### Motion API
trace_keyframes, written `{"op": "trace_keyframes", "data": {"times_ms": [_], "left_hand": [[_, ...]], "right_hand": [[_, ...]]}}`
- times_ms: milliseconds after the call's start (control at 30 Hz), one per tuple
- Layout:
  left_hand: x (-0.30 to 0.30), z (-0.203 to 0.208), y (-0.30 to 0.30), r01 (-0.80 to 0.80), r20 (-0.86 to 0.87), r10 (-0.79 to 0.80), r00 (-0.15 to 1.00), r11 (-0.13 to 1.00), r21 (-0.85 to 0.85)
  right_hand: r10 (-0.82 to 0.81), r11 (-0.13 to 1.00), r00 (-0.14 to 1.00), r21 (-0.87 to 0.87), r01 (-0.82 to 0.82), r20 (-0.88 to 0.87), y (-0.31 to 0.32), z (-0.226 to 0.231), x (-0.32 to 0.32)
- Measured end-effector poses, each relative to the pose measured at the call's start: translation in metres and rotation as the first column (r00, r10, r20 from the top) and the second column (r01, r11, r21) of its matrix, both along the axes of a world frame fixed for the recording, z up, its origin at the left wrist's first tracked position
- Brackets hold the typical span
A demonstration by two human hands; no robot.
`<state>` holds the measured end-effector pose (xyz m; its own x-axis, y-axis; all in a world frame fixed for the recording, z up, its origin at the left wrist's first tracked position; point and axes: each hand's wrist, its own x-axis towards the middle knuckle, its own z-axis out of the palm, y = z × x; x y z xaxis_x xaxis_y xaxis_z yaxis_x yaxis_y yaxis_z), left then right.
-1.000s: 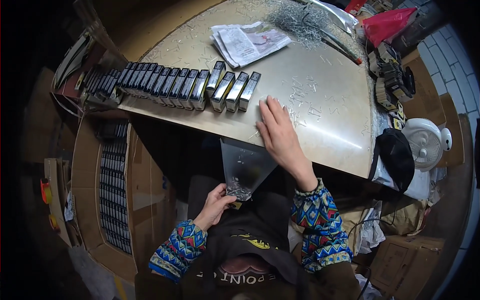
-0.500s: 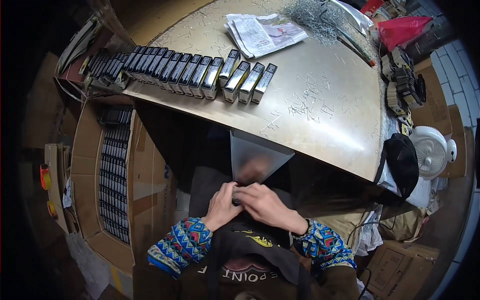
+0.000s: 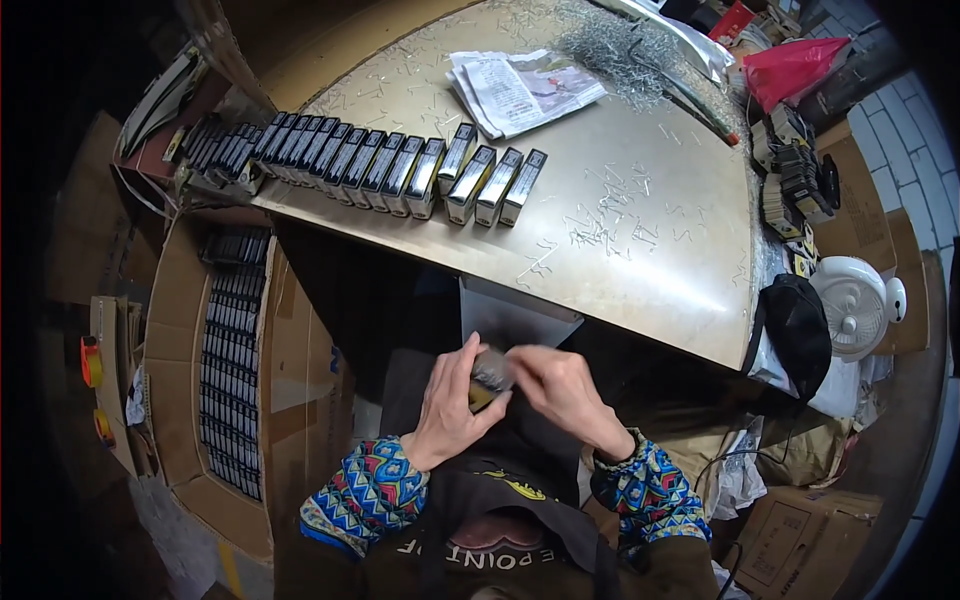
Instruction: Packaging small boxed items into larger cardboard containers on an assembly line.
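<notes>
In front of my lap, my left hand [image 3: 450, 412] is closed around a small box [image 3: 486, 384], dark and greyish with a yellow patch, held between thumb and fingers. Its far end is smeared by motion. My right hand [image 3: 562, 392] is at the box's upper right, thumb and fingers drawn together in a pinch. Whatever those fingertips hold is hidden. Beyond the hands, below the table edge, hangs a grey panel [image 3: 510, 312]. On the table [image 3: 690, 290], a row of similar small black-and-yellow boxes [image 3: 400, 180] stands upright along the left near edge.
Loose bent wire pieces [image 3: 605, 225] lie mid-table, with a tangled wire heap [image 3: 620, 62] and folded newspaper [image 3: 525, 90] behind. An open carton [image 3: 270, 390] of packed boxes stands left. A white fan [image 3: 850, 305] and black bag [image 3: 795, 320] sit right.
My hands were close together over a small thing; now the right hand has shifted right and the box shows in my left hand. The view has tilted slightly.
</notes>
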<state>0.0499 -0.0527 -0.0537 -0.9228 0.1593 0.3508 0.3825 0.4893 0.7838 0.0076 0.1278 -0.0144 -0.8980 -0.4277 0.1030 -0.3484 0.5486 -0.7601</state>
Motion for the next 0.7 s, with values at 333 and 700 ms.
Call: {"op": "trace_keyframes", "data": {"times_ms": [333, 700], "left_hand": [[-0.015, 0.017, -0.001, -0.133, 0.239, 0.112, 0.965, 0.988, 0.073], [-0.018, 0.02, 0.002, -0.122, 0.235, 0.086, 0.968, 0.982, 0.146]], "right_hand": [[-0.078, 0.96, 0.993, -0.262, 0.099, 0.088, 0.002, 0.019, -0.021], [-0.279, 0.907, 0.946, -0.371, 0.202, -0.165, -0.006, 0.004, -0.004]]}}
